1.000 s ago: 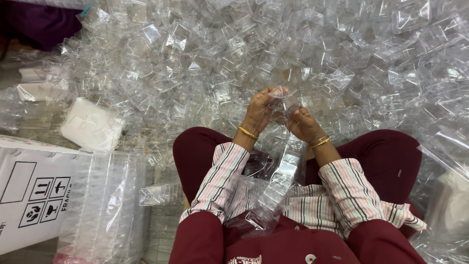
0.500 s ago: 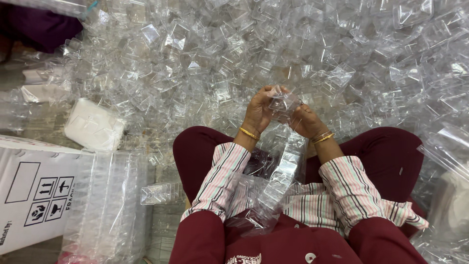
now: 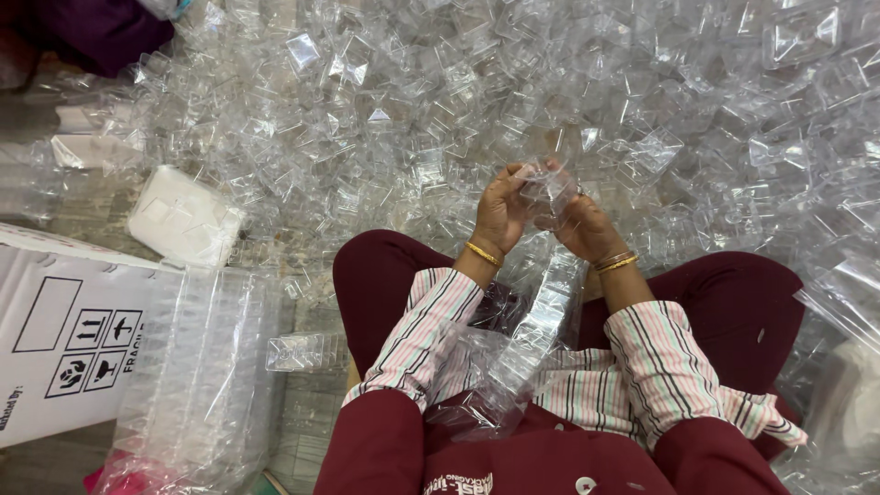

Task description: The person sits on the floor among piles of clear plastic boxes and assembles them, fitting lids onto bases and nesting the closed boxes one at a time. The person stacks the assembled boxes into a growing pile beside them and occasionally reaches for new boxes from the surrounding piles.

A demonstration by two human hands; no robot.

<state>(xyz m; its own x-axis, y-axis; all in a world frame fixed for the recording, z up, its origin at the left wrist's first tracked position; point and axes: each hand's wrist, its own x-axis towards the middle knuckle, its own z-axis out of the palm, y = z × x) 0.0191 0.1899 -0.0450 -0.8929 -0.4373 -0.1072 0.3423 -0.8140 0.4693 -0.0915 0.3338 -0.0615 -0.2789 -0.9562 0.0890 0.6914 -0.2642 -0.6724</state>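
My left hand (image 3: 500, 211) and my right hand (image 3: 584, 226) meet in front of me, both gripping a small clear plastic container (image 3: 544, 183) between the fingers. Below the hands a long nested stack of clear containers (image 3: 524, 341) leans from my lap up toward my wrists. A huge pile of loose clear plastic containers (image 3: 440, 101) covers the floor ahead. I sit with knees apart in dark red trousers, striped sleeves and gold bangles at both wrists.
A white cardboard box (image 3: 64, 339) stands at the left. Beside it lie bagged stacks of clear containers (image 3: 197, 367) and a single clear container (image 3: 307, 351). A white tray stack (image 3: 186, 215) rests on the floor. A dark purple cloth (image 3: 92, 32) sits at top left.
Both hands stay together on the small clear container, shifting it slightly between the fingers. The view has tilted a little; nothing else moved.
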